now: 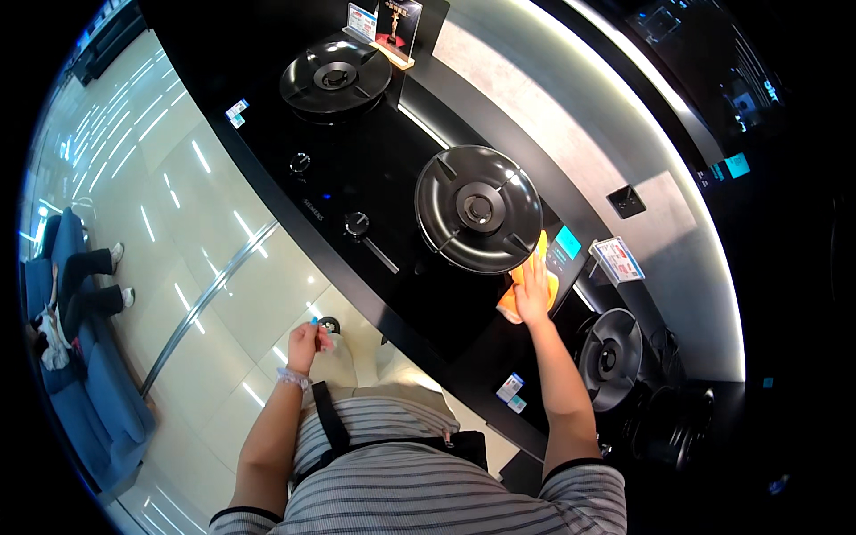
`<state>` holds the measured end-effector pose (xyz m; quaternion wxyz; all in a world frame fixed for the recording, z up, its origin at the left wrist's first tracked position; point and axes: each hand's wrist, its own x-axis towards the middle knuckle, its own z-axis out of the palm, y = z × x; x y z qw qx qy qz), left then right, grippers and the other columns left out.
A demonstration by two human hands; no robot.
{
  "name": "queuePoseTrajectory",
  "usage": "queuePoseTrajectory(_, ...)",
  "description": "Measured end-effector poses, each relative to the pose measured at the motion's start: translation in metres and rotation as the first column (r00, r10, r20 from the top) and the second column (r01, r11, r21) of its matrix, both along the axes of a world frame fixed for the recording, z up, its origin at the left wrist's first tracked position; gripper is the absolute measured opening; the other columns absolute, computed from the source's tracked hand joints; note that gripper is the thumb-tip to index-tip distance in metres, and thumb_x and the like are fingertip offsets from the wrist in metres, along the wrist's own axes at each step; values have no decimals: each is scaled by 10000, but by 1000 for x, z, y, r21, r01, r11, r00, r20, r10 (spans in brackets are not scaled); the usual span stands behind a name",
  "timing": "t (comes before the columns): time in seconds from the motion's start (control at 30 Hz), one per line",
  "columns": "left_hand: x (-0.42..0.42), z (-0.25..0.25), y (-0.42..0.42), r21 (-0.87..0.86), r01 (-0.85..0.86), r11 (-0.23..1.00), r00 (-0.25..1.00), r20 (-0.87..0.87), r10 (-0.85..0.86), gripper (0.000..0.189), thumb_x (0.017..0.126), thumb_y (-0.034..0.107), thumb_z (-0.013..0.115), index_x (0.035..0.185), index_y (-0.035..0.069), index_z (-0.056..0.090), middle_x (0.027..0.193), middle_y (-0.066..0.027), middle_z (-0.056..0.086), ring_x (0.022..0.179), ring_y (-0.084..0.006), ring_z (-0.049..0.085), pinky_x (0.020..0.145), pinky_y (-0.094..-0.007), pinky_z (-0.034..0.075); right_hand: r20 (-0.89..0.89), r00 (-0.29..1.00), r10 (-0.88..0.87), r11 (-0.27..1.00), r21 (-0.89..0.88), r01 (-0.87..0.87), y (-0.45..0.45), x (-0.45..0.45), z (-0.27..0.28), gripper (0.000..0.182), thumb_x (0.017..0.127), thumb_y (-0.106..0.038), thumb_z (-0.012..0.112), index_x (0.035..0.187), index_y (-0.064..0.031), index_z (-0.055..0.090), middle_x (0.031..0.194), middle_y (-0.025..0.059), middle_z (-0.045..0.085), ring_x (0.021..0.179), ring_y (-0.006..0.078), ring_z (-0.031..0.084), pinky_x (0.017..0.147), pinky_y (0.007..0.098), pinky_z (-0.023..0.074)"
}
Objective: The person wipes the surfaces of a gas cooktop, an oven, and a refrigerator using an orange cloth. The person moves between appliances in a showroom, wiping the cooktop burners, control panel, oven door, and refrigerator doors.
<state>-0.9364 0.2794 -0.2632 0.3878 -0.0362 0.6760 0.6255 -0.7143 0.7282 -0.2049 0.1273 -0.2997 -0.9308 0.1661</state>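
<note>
My right hand [533,294] presses an orange cloth [508,306] on the black glass cooktop [428,314], beside the lower right edge of a round black burner [479,208]. The cloth reaches up along the burner's rim. My left hand [309,342] hangs over the floor in front of the counter, away from the cooktop; something small and blue shows at its fingertips, and whether it holds a thing is unclear. Two control knobs [356,224] sit near the cooktop's front edge. A second round burner [336,77] stands at the upper left.
Another burner [609,360] stands at the right. Behind the cooktop are a propped price card [618,259], a wall socket [626,201] and an upright display sign [398,27]. Labels [511,386] lie on the counter. A person sits on a blue sofa [100,388] at far left.
</note>
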Motion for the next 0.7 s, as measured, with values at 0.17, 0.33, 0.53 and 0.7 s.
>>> queuePoseTrajectory(0.17,-59,2,11,36,-54,998,998,-32,55,221,957,234,499,862,64,602,680,-29,639,616,-111,630,530,-217,450,59,975,-215,971,120,207,-101,-6,2,737,719,-101,543,1428,-81,343,1499,212,231,1374,448,193,1120,487,200)
queuePoseTrajectory(0.33,-75,-19,6,59,-2,998,996,86,-3,187,944,237,528,879,79,604,702,-26,651,645,-111,643,526,-206,437,200,965,-169,985,76,157,-204,-52,20,783,706,-117,596,1437,-90,318,1494,218,236,1377,442,197,1126,509,177)
queuePoseTrajectory(0.53,-113,-12,-20,85,38,996,996,71,-44,203,952,248,511,883,79,601,726,-39,664,656,-126,647,556,-223,460,101,992,-74,997,15,73,-242,-178,25,756,736,-160,596,1435,-90,315,1489,194,246,1378,408,211,1114,503,197)
queuePoseTrajectory(0.7,-131,-10,-46,72,70,995,992,102,-77,208,956,258,508,888,84,600,735,-46,666,681,-138,652,601,-250,490,89,971,-223,974,-23,226,-223,-236,19,746,724,-161,616,1423,-136,354,1493,158,273,1381,389,222,1117,454,233)
